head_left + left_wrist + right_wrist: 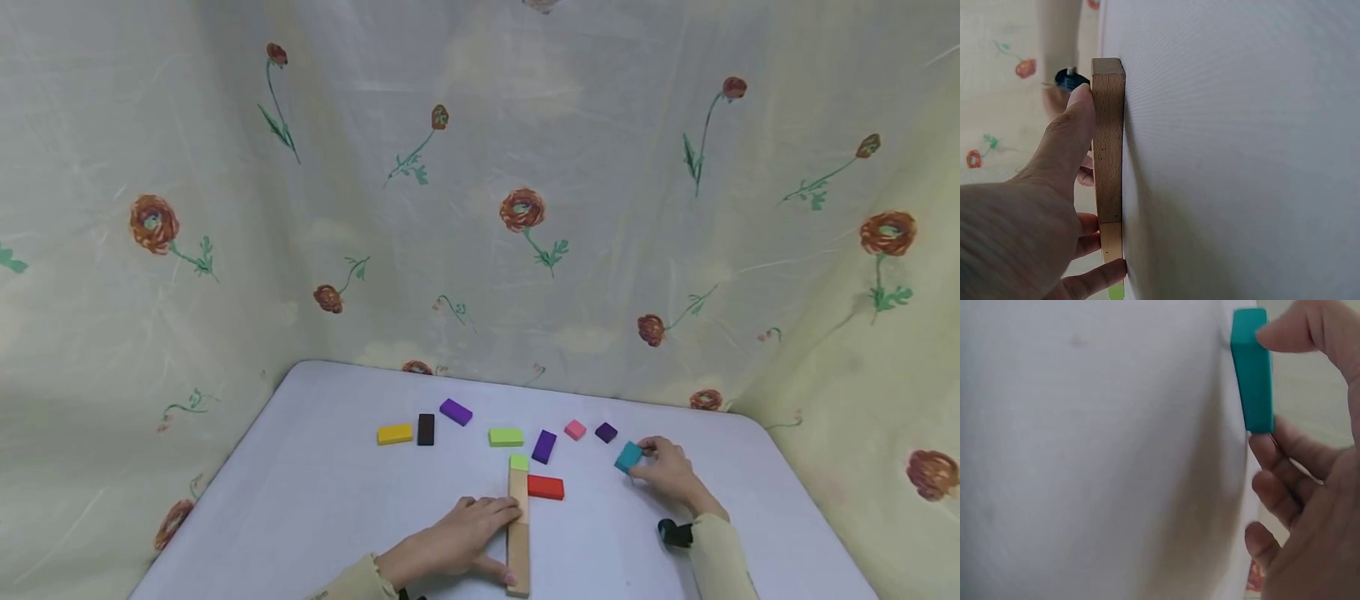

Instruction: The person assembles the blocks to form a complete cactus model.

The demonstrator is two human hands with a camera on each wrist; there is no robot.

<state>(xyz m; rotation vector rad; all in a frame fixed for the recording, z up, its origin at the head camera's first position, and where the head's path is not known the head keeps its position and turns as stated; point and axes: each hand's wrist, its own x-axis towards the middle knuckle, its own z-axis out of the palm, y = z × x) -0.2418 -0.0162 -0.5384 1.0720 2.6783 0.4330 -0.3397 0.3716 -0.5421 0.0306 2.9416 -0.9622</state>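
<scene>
In the head view, my right hand (670, 473) pinches a teal rectangular block (628, 457) at the right of the table. The right wrist view shows the thumb on one end of the teal block (1252, 372) and fingertips at its other end. My left hand (467, 537) rests against a row of plain wooden blocks (518, 548) laid end to end, thumb by the near end and fingers extended farther up. A light green block (519, 462) lies at the row's far end. Beside the row, on its right, lies a red block (545, 487).
Farther back lie a yellow block (395, 434), a black block (426, 430), a purple block (456, 412), a lime block (506, 437), another purple block (544, 447), a pink block (575, 430) and a dark purple block (606, 432). Flowered curtains (450, 250) surround the white table (322, 467).
</scene>
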